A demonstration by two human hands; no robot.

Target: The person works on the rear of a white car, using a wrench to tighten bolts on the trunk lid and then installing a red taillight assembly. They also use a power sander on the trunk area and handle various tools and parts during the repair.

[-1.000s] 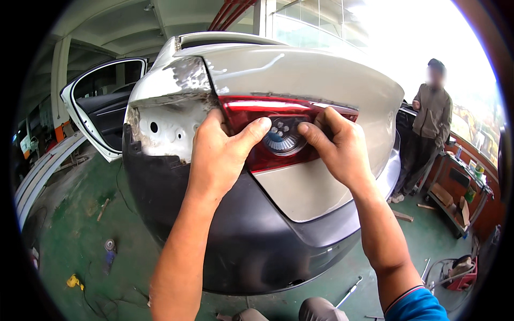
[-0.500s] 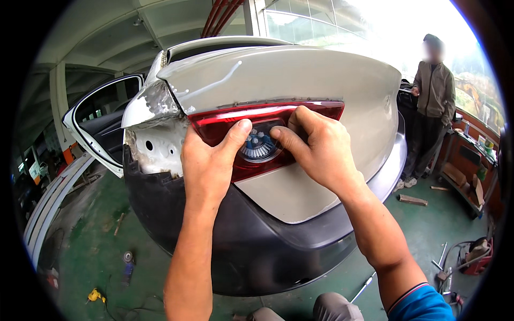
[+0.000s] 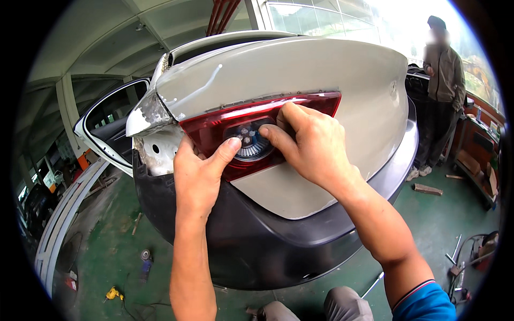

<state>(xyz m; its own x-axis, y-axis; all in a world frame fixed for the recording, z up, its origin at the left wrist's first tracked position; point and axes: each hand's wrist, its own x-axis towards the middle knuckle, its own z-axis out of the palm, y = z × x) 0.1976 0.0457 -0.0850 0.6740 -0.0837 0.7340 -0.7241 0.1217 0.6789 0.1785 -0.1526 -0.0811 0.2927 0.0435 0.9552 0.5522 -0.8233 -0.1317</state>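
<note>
A red tail light (image 3: pixel 257 110) with a round clear lens (image 3: pixel 250 151) sits in the recess of the beige trunk lid (image 3: pixel 289 64). My left hand (image 3: pixel 198 174) grips the light's left end, with the thumb on its face beside the lens and the other fingers behind the edge. Against the upper right of the lens presses the thumb of my right hand (image 3: pixel 313 142). Its remaining fingers are curled at the light's upper part, and their tips are hidden. Left of the light, bare white body metal (image 3: pixel 160 155) shows a round dark hole.
Below the lid curves a dark bumper (image 3: pixel 267 262). A car door (image 3: pixel 107 125) stands open at left. On the green floor lie an angle grinder (image 3: pixel 145 265), a yellow tool (image 3: pixel 113 293) and a wood block (image 3: pixel 427 189). Another person (image 3: pixel 443 75) stands at right beside a cart (image 3: pixel 476 166).
My left thumb has slid down along the side of the lens. The right hand keeps its place on the light. The whole view has shifted slightly.
</note>
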